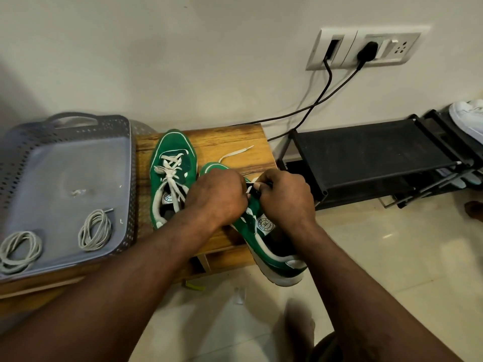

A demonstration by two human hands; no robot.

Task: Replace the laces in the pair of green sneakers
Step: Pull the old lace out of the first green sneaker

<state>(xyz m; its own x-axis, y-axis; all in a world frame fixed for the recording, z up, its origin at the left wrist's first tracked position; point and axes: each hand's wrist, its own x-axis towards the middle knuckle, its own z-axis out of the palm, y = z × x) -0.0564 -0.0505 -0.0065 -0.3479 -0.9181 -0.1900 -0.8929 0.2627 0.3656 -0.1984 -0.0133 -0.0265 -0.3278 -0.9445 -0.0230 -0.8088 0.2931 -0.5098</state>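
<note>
The wooden worktop (pixel 222 142) fills the middle of the view, with a grey tray (pixel 65 158) on it at nine o'clock. Two green sneakers lie on the worktop. The far sneaker (pixel 172 152), at eleven o'clock from the hands, has its white lace criss-crossed and knotted. The near sneaker (pixel 248 231) runs from the centre toward five o'clock, its heel hanging over the worktop's edge.

The step in hand looks like unthreading this near sneaker. The left hand (pixel 217 197) curls down over its eyelet area, apparently steadying it, though its fingertips are hidden. The right hand (pixel 285 194), just beside it at three o'clock, pinches the old lace (pixel 236 154), whose free end trails toward twelve o'clock. Next, I judge, the lace must be drawn out row by row while the sneaker is braced.

The suede looks soft and worn, with white trim. Coiled laces (pixel 95 231) wait in the tray at eight o'clock.
</note>
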